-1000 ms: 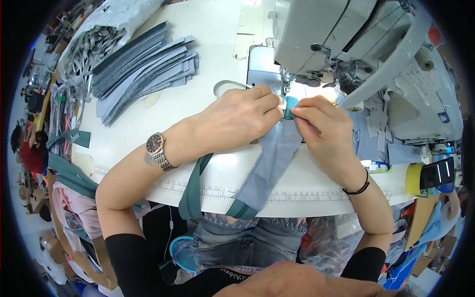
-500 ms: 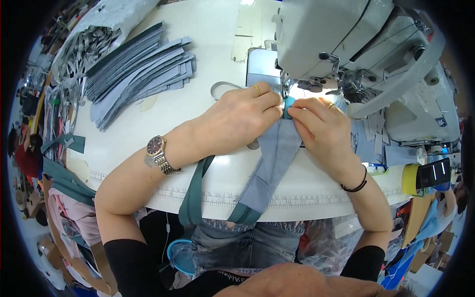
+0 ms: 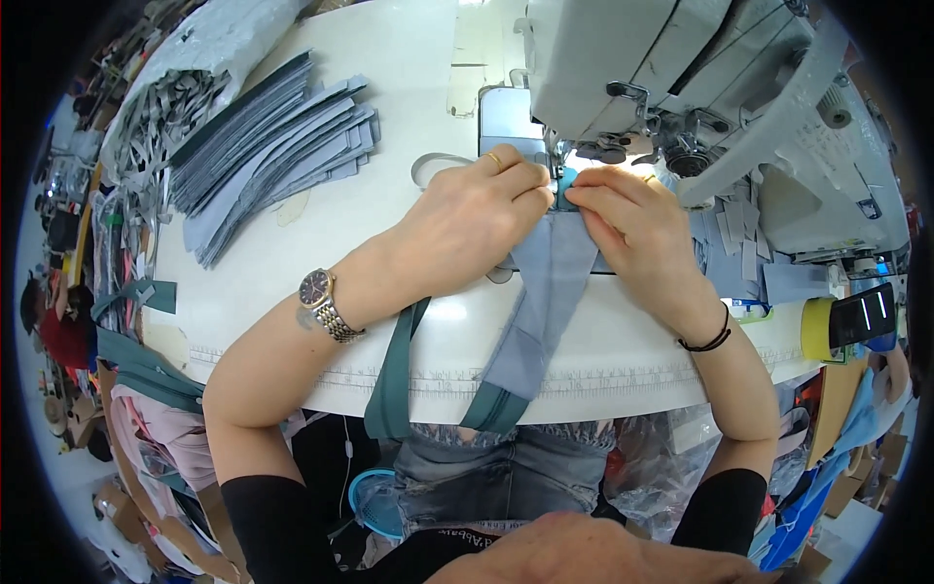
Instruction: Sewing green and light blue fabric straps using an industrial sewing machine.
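Note:
My left hand (image 3: pixel 474 222) and my right hand (image 3: pixel 630 216) pinch the top end of a grey-blue fabric strip (image 3: pixel 542 307), which has a teal end (image 3: pixel 566 183) right under the presser foot of a white sewing machine (image 3: pixel 671 68). The strip runs down the white table (image 3: pixel 292 263) and hangs over its front edge. A teal band (image 3: pixel 394 375) hangs beside it under my left forearm. There is a metal watch (image 3: pixel 322 302) on my left wrist and a black band (image 3: pixel 708 341) on my right wrist.
A fanned stack of grey-blue cut pieces (image 3: pixel 268 151) lies at the far left of the table, with a bag of grey strips (image 3: pixel 161 117) behind it. Small fabric pieces (image 3: pixel 744 243) sit right of the machine. A yellow tape roll (image 3: pixel 822 326) sits at the right edge.
Both hands have pushed the strip's end a little farther up toward the needle; the fingertips have closed in tighter around the teal end.

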Motion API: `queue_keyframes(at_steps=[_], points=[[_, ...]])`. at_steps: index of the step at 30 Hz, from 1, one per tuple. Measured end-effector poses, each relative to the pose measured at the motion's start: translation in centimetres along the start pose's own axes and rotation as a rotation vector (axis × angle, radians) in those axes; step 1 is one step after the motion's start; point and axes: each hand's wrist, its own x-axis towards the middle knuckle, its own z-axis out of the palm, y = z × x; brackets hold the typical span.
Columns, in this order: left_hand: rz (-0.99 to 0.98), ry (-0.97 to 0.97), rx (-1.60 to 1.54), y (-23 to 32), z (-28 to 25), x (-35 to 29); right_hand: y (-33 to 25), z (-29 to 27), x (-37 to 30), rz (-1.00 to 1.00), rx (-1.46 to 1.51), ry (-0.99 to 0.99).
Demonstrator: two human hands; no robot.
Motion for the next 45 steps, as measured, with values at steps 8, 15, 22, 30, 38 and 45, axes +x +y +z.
queue_keyframes(at_steps=[8, 15, 22, 30, 38, 45], points=[[-0.013, 0.024, 0.007, -0.2, 0.1, 0.0, -1.3, -0.3, 0.6, 0.336, -0.023, -0.03], [-0.073, 0.032, -0.092, -0.4, 0.1, 0.2, -0.3, -0.8, 0.4, 0.328, 0.082, -0.16], [-0.094, 0.029, -0.141, -0.4, -0.2, 0.1, 0.1, -1.1, 0.5, 0.418, 0.191, -0.106], [0.005, 0.011, -0.009, -0.4, 0.2, -0.1, -0.8, -0.5, 0.1, 0.122, -0.044, 0.069], [0.012, 0.031, -0.015, -0.4, 0.2, -0.5, -1.9, -1.9, 0.1, -0.141, -0.162, -0.144], [0.038, 0.049, 0.029, -0.3, 0.3, -0.4, -2.0, -1.9, -0.1, -0.147, -0.041, -0.231]])
